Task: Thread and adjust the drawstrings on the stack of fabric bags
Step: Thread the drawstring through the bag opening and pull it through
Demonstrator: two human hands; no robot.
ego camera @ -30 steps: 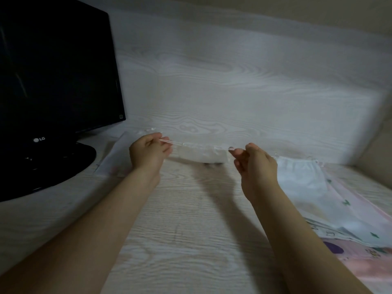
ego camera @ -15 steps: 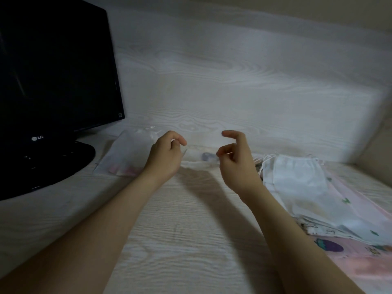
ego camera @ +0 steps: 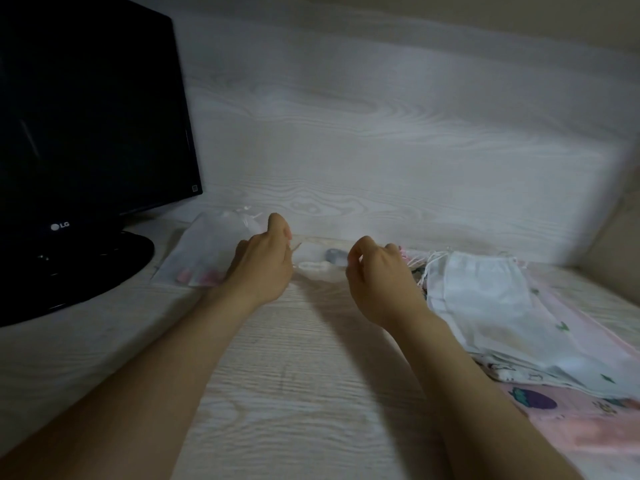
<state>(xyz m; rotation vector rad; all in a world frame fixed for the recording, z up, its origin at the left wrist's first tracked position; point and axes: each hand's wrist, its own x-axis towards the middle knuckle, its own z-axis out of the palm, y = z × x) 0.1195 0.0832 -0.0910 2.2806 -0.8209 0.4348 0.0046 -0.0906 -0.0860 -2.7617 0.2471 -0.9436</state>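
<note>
A small white fabric bag (ego camera: 317,268) lies flat on the pale wood-grain desk (ego camera: 294,375), close to the back wall (ego camera: 381,133) and directly between your two hands. It carries a grey print, and its near edge looks bunched. A thin pale drawstring (ego camera: 296,246) seems to run from the bag's left end toward your left hand (ego camera: 263,268). That hand hovers just beside the bag, fingers curled and thumb raised. The view is too blurred to tell whether the fingertips pinch the cord. Your right hand (ego camera: 377,282) is at the bag's other end, forefinger and thumb curved toward each other as if to pinch. I cannot tell whether anything lies between them.

You appear to be evening out this bag's cords. To do it well, take one cord end in each hand, close to the channel. Pull both outward with equal force, level with the desk, so the mouth gathers evenly and the tails match in length.

Just beside your right hand is the stack of fabric bags (ego camera: 485,299). The top one is white, printed pink ones lie beneath, and loose cords trail from its far edge. Beyond your left hand lies a pale bag (ego camera: 207,251) with pink shapes showing at its near end. It sits next to the round base of a black monitor (ego camera: 86,133).
</note>
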